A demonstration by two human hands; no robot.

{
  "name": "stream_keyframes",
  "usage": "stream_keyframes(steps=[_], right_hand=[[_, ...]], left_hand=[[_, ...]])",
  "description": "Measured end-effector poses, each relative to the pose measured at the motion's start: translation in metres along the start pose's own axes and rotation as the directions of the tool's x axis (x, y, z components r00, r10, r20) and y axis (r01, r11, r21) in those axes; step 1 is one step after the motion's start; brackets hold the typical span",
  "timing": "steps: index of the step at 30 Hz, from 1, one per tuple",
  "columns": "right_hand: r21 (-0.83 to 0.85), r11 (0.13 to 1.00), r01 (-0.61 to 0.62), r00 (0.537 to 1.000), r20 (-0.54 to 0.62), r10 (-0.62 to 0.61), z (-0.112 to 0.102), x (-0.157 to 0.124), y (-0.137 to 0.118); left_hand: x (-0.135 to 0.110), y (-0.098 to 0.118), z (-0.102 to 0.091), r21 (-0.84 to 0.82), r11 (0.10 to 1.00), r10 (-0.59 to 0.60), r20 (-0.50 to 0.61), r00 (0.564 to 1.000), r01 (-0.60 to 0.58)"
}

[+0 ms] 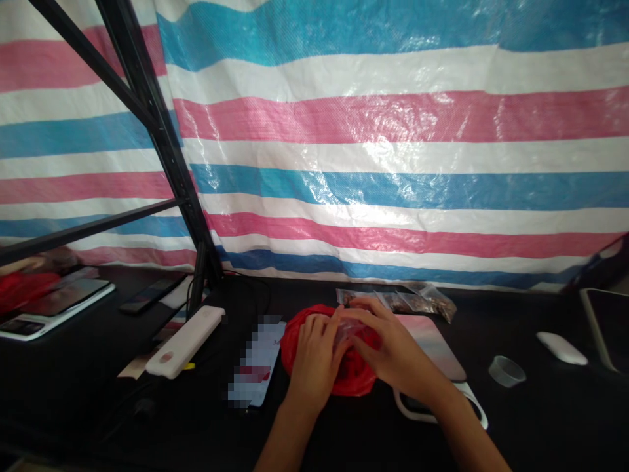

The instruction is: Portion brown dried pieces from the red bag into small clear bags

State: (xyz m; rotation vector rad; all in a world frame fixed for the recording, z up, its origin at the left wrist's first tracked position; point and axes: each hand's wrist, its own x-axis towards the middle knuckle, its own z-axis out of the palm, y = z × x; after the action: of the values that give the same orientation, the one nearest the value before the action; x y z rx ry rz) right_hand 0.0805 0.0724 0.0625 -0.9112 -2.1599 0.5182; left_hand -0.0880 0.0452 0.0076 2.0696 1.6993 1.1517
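Clear plastic (pixel 346 331) is seen at the fingertips of both hands, above the mouth of a red bag (pixel 361 383). Left grip (pixel 314 347): fingers bent together, thumb set toward the plastic. Right grip (pixel 388 337): thumb and fingers curved inward from the other side. Whether either is clamped on the plastic cannot be told; the fingertips overlap and the film is blurred. The bag, crumpled, is set on the black tabletop (pixel 363 432) between a phone (pixel 268 364) and a scale (pixel 439 344). The scale is partly covered by the right forearm; its plate is pinkish and glossy, its base white-rimmed. Behind the bag and scale, packets (pixel 439 306) with brown contents are laid in a row.

Farther right, a clear cup (pixel 507 372) is noted, then a white mouse (pixel 561 348); a pale-rimmed device (pixel 609 328) is cut by the picture's edge. Left of the phone, a white bar (pixel 189 341) is laid at a slant. Beyond it, a dark phone (pixel 152 294), a second scale (pixel 69 298) and red plastic (pixel 29 288) are recorded. The backdrop is formed by a striped sheet (pixel 393 118), crossed at left by a black frame (pixel 167 157).
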Motion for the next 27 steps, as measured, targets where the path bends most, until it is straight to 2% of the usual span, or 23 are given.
stream_keyframes(steps=[3, 5, 7, 9, 10, 12, 13, 15, 19, 24, 27], right_hand=[[0.031, 1.0, -0.005, 0.999, -0.037, 0.006, -0.011, 0.002, 0.001], [0.053, 0.998, -0.035, 0.99, -0.138, 0.042, -0.029, -0.001, 0.014], [0.017, 0.993, -0.115, 0.954, -0.275, 0.115, -0.054, -0.01, 0.038], [-0.087, 0.942, -0.325, 0.864, -0.432, 0.259, -0.081, -0.027, 0.069], [-0.163, 0.867, -0.471, 0.795, -0.503, 0.338, -0.094, -0.037, 0.085], [-0.281, 0.648, -0.708, 0.652, -0.613, 0.446, -0.113, -0.058, 0.112], [-0.324, 0.568, -0.757, 0.624, -0.615, 0.481, -0.119, -0.067, 0.123], [-0.372, 0.488, -0.79, 0.604, -0.61, 0.513, -0.125, -0.077, 0.137], [-0.387, 0.505, -0.772, 0.622, -0.627, 0.47, -0.118, -0.067, 0.147], [-0.4, 0.606, -0.687, 0.715, -0.517, 0.47, -0.1, -0.037, 0.158], [-0.392, 0.637, -0.664, 0.738, -0.484, 0.471, -0.096, -0.031, 0.159]], left_hand=[[-0.002, 0.003, -0.001, 0.063, 0.997, 0.043, -0.001, 0.999, -0.043], [-0.004, 0.005, -0.001, 0.071, 0.996, 0.061, -0.034, 0.998, -0.058], [-0.006, 0.006, -0.003, 0.072, 0.995, 0.079, -0.073, 0.994, -0.074], [-0.007, 0.007, -0.004, 0.076, 0.993, 0.097, -0.098, 0.99, -0.09], [-0.008, 0.007, -0.005, 0.079, 0.992, 0.109, -0.107, 0.988, -0.1], [-0.008, 0.008, -0.005, 0.092, 0.989, 0.13, -0.125, 0.984, -0.119], [-0.008, 0.008, -0.004, 0.102, 0.987, 0.14, -0.134, 0.981, -0.127], [-0.007, 0.009, -0.003, 0.123, 0.982, 0.159, -0.159, 0.974, -0.141], [-0.007, 0.007, -0.002, 0.167, 0.969, 0.22, -0.227, 0.949, -0.185], [-0.008, 0.006, -0.007, 0.186, 0.959, 0.264, -0.297, 0.918, -0.216], [-0.008, 0.006, -0.01, 0.153, 0.963, 0.263, -0.347, 0.9, -0.222]])
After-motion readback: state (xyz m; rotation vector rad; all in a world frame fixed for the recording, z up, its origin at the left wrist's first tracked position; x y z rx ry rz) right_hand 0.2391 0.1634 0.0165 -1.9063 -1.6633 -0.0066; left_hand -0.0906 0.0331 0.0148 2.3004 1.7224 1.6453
